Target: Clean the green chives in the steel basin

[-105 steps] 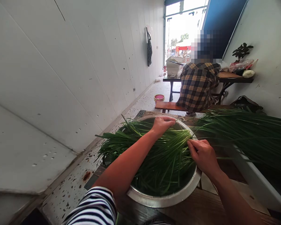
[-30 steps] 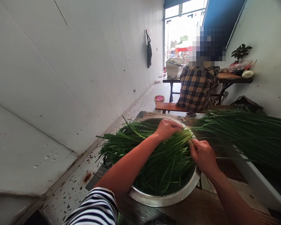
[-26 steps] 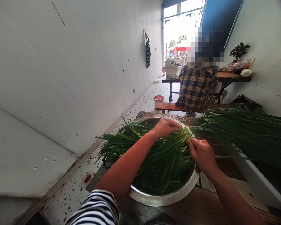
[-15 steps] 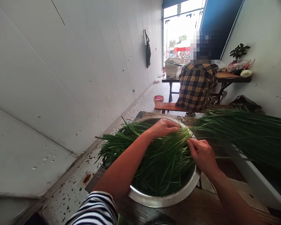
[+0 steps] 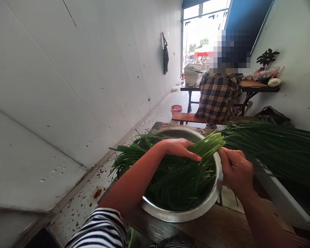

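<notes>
A wide metal basin point(image 5: 186, 214) stands on a wooden table in front of me, full of long green chives point(image 5: 175, 179). My left hand point(image 5: 178, 148) is wrapped round a bunch of chives point(image 5: 209, 144) lifted over the basin, cut ends pointing right. My right hand point(image 5: 235, 168) is just right of the basin's rim, its fingers pinched together at the bunch's cut ends.
A second heap of chives point(image 5: 274, 148) lies on a white tray at the right. A white wall runs along the left above a speckled floor. Ahead, a person in a plaid shirt point(image 5: 218, 98) sits on a wooden bench point(image 5: 188, 117) beside a pink bowl point(image 5: 176, 109).
My left hand has gathered a bunch of chives and lifted it up and to the right. My right hand has shifted right, past the basin's rim, to the bunch's cut ends.
</notes>
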Action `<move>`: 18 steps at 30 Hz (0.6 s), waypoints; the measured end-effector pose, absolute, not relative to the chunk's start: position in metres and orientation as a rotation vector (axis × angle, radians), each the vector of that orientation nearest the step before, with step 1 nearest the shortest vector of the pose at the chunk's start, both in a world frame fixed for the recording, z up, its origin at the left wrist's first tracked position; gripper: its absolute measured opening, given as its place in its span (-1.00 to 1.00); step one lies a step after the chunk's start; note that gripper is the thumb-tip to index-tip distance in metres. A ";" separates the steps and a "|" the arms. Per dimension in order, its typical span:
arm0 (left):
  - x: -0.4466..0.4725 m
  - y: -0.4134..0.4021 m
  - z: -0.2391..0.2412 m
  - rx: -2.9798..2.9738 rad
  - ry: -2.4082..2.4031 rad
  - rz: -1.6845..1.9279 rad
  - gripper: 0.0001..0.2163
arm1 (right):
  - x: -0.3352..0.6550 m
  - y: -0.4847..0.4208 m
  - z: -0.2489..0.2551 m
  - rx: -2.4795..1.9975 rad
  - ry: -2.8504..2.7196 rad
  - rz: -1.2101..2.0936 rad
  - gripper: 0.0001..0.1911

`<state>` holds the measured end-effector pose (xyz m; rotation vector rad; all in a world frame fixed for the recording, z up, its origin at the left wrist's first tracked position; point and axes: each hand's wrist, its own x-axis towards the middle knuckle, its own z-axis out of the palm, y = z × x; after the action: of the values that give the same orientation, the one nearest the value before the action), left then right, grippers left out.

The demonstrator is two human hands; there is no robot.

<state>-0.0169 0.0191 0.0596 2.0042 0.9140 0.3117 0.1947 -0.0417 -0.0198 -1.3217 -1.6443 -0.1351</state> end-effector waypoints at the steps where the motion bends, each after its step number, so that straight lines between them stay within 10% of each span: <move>1: -0.019 0.010 0.059 2.010 0.933 0.366 -0.71 | 0.193 -0.043 -0.016 -1.309 -1.655 -0.152 -0.73; 18: -0.031 -0.107 0.044 1.921 1.245 0.418 -0.23 | 0.203 -0.066 0.000 -1.249 -1.852 0.064 -0.79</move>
<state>-0.0312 -0.1074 0.0443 1.9206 1.2449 0.4183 0.2026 -0.0659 0.0000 -1.2489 -1.8521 0.0638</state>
